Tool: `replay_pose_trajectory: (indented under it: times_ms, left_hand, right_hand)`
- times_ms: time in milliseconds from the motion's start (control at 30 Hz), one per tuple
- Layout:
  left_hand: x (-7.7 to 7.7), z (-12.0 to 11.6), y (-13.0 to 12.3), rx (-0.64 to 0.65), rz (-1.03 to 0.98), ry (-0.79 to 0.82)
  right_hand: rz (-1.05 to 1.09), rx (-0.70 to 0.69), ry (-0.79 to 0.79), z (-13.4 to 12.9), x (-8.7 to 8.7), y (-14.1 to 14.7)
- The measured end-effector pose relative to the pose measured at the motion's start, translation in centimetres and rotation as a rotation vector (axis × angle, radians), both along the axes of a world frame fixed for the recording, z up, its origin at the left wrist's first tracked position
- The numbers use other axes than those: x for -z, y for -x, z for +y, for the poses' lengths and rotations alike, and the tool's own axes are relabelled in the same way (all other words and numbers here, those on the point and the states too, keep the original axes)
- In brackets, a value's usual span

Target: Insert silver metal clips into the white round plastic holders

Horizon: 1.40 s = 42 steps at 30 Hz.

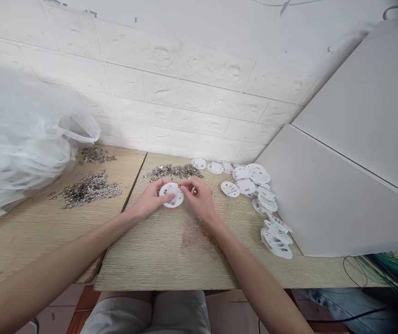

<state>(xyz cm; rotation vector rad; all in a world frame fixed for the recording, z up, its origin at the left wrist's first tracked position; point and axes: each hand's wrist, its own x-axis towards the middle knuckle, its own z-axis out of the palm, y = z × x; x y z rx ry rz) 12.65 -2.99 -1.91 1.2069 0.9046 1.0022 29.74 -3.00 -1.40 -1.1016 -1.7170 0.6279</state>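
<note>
Over the middle of the table, my left hand (152, 199) grips a round white plastic disc (170, 200) by its left side, thumb across the face. Slots and raised parts show on the disc's face. My right hand (199, 197) is closed in a pinch at the disc's upper right edge. A small metal piece seems to be at those fingertips, though its shape is too small to make out. Just behind both hands lies a pile of small metal pieces (174, 171).
More white discs (267, 199) lie in overlapping stacks along the right side. Two further metal heaps (89, 190) rest on the left table, beside a large plastic bag (21, 139) of white parts. A brick-patterned wall (192, 106) stands behind, a white panel (327, 199) at right.
</note>
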Motion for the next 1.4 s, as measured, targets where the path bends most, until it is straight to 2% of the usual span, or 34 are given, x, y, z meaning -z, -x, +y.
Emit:
replay_pose_trajectory:
  times_ms: [167,433,633,833,1000,1133,1400]
  left_hand:
    - [0.2,0.0,0.0,0.02,0.0,-0.012]
    - [0.2,-0.1,-0.2,0.025,-0.052,0.02]
    - [0.6,0.2,0.0,-0.022,0.011,-0.04]
    - [0.2,0.2,-0.1,-0.026,0.046,-0.022]
    - [0.1,0.2,-0.2,-0.035,0.07,-0.023]
    - [0.3,0.2,-0.2,-0.045,0.073,-0.034]
    - [0.0,0.0,-0.2,-0.07,0.129,-0.015]
  right_hand:
    - [-0.109,0.033,-0.065,-0.1,0.2,0.0]
    - [-0.143,0.021,-0.06,-0.1,0.3,0.0]
    - [-0.022,-0.021,0.09,-0.2,0.1,0.3]
    - [0.064,-0.056,0.189,-0.1,0.3,0.4]
    - [0.22,-0.135,0.346,-0.4,0.1,0.7]
    - [0.285,-0.134,0.365,-0.6,0.1,1.0]
    - [0.28,-0.125,0.374,-0.8,0.1,1.1]
